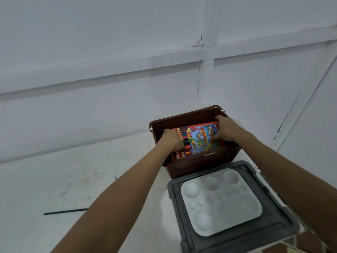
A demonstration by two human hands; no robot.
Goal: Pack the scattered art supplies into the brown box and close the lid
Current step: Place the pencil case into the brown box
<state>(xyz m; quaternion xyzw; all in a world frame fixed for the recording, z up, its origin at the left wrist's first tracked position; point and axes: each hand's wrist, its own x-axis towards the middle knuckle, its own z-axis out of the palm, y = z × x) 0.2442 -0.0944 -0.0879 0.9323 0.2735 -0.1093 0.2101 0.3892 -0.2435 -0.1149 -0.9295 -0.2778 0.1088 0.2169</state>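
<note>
We reach both arms forward into the brown box (pixel 193 167), which stands open near the wall on the white tabletop (pixel 73 179). Between our hands lies a pencil pack (pixel 197 138), a flat, brightly printed packet with a window showing coloured pencils along its left side. It sits tilted inside the box, its far edge higher than its near edge, and fills most of the opening from side to side.

Our left hand (pixel 173 140) grips the pack's left end, fingers curled over the edge beside the pencil window. Our right hand (pixel 225 129) holds the right end, thumb and fingers wrapped around the far right corner, with the knuckles close against the box's right wall. Both hands are clenched on the pack; neither is released.

Just in front of the box, touching or nearly touching its near wall, a grey lid (pixel 182 225) lies flat with its inner side up. On it rests a white palette (pixel 221 202) with round wells of several sizes and one larger rounded-square well, set slightly askew within the lid's rim.

Well to the left on the tabletop lies a thin black stick (pixel 65 211), perhaps a brush or pencil, too slim for us to tell which. It lies almost level, well apart from the box and lid.

The tabletop shows faint yellowish smudges left of our arms. Behind everything rises a white wall (pixel 109 52) with raised bands.
</note>
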